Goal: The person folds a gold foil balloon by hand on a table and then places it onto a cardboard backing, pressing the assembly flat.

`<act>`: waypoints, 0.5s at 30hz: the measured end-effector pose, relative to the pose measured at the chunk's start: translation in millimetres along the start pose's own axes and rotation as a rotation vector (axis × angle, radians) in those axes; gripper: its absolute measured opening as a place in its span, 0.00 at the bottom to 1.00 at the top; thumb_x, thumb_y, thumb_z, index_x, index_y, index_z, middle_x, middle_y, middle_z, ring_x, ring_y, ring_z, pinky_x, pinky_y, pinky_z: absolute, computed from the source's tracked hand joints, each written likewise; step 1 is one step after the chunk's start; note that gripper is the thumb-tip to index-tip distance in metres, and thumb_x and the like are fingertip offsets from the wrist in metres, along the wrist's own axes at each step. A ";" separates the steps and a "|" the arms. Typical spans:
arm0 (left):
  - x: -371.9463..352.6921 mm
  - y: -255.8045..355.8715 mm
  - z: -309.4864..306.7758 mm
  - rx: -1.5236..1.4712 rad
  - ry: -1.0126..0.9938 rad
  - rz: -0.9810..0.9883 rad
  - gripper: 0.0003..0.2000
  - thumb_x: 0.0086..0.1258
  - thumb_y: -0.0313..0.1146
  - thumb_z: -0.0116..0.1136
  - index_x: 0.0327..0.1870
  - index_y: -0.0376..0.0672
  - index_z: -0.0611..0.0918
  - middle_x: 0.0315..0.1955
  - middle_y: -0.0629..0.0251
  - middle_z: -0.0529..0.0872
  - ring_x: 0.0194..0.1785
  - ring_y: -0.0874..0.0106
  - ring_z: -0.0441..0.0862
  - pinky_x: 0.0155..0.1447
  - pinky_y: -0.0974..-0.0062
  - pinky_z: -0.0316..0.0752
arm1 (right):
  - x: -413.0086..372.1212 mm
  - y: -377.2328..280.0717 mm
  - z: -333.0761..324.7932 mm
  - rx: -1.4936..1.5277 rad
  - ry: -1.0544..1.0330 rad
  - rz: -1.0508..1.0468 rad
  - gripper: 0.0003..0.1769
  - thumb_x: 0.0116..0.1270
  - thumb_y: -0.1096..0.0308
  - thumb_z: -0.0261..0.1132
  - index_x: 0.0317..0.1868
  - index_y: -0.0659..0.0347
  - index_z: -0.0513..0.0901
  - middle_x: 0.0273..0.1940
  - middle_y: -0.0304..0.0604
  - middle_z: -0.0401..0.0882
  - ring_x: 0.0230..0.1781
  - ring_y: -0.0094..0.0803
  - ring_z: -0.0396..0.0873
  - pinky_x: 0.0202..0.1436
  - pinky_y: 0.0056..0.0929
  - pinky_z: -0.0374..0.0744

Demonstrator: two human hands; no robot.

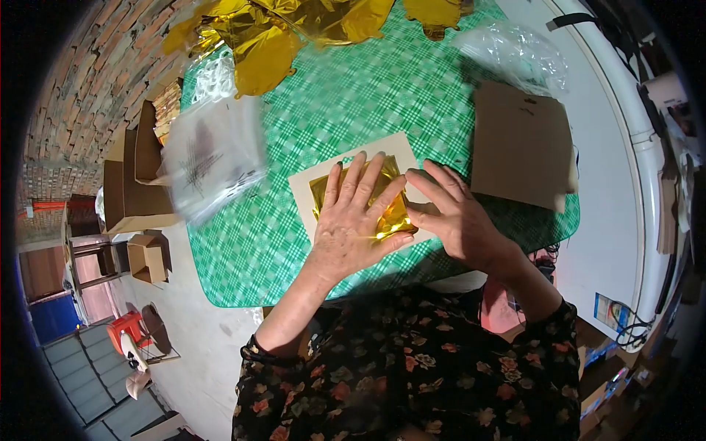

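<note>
A folded piece of shiny gold foil point(396, 214) lies on a beige card point(303, 192) near the front of the table. My left hand point(351, 220) is spread flat on top of the foil, pressing it against the card and hiding much of it. At the foil's right edge is my right hand point(463, 220), its fingers bent but apart, with a gap between thumb and forefinger. The fingertips rest over the card's right side. Nothing shows between them.
A green checked cloth point(346, 95) covers the table. Clear plastic sleeves point(217, 154) lie left, a stack of cards point(518, 147) right. More gold foil point(265, 55) and a clear plastic bag point(515, 55) lie at the back. Cardboard boxes point(136, 184) stand left of the table.
</note>
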State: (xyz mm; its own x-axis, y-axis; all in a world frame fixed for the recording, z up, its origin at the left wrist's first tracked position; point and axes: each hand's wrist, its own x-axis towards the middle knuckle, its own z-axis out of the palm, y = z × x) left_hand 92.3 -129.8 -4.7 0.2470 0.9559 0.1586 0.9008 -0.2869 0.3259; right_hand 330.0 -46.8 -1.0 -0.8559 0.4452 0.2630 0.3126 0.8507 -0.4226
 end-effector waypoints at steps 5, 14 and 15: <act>-0.3 -0.2 -0.3 0.004 0.019 0.008 0.43 0.73 0.73 0.60 0.83 0.56 0.74 0.86 0.47 0.63 0.90 0.43 0.55 0.90 0.36 0.45 | 1.5 -4.4 -5.0 0.037 -0.030 0.003 0.19 0.72 0.75 0.63 0.61 0.63 0.89 0.78 0.57 0.72 0.82 0.61 0.66 0.84 0.60 0.67; -1.9 -0.9 1.1 0.019 0.031 0.019 0.46 0.73 0.73 0.60 0.84 0.51 0.72 0.86 0.46 0.63 0.90 0.43 0.54 0.91 0.37 0.45 | 12.5 -4.2 9.5 0.086 0.120 0.106 0.29 0.69 0.80 0.63 0.72 0.72 0.79 0.73 0.58 0.77 0.79 0.57 0.71 0.83 0.48 0.72; -1.7 -1.1 1.1 0.008 0.034 0.017 0.47 0.72 0.73 0.60 0.85 0.49 0.71 0.86 0.46 0.62 0.90 0.43 0.54 0.91 0.38 0.45 | 15.2 -4.4 9.4 0.053 0.119 0.091 0.31 0.69 0.81 0.63 0.73 0.74 0.77 0.73 0.59 0.77 0.79 0.57 0.71 0.83 0.48 0.72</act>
State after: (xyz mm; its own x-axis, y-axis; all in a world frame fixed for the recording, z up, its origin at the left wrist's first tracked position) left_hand 91.3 -131.1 -6.4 0.2500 0.9482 0.1961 0.8994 -0.3024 0.3158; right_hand 311.7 -46.4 -3.3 -0.7691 0.5526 0.3211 0.3622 0.7908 -0.4934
